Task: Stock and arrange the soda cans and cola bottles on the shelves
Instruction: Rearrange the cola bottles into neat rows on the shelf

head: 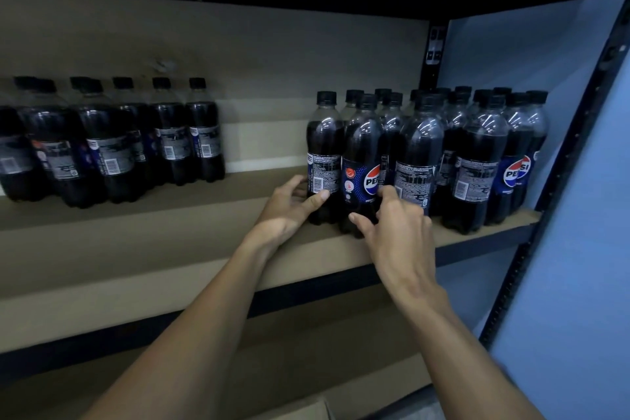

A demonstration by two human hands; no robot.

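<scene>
Left grip (289, 206), right grip (395, 220), clasping upright bottles (361, 143)

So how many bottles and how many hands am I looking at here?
Cola bottles: about 22. The left group shows 7 caps and the right group about 15. Back rows overlap, so some may be hidden.
Hands: 2. The left hand and the right hand each grip a bottle at the right group's left end.
Total: about 24
</scene>
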